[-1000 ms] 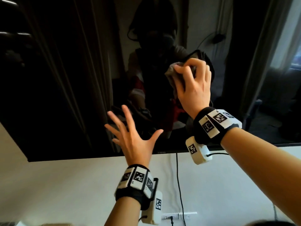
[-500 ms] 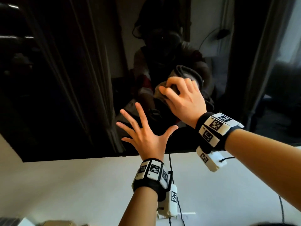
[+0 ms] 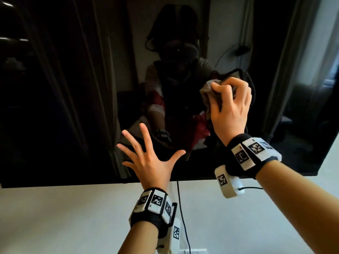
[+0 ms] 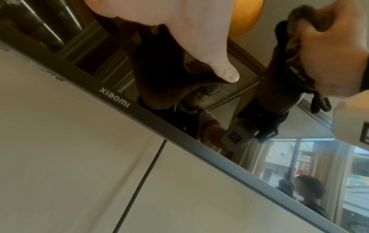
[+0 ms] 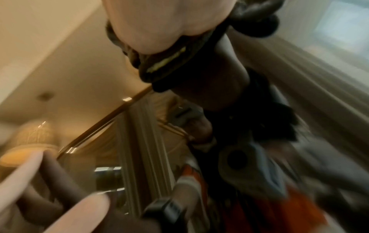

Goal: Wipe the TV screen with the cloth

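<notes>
A large black TV screen hangs on the wall and mirrors the room and me. My right hand grips a bunched grey cloth and presses it on the glass right of the screen's middle. The cloth bulges out under that hand in the left wrist view, and a dark fold of cloth shows in the blurred right wrist view. My left hand is spread flat with straight fingers against the lower middle of the screen, just above the bottom bezel.
A white wall lies below the TV. A black cable drops from the bezel toward a white outlet at the bottom edge. The TV's lower right corner is past my right forearm.
My right hand has swept the cloth from lower middle up and to the right across the glass. The left hand stays spread on the lower screen.
</notes>
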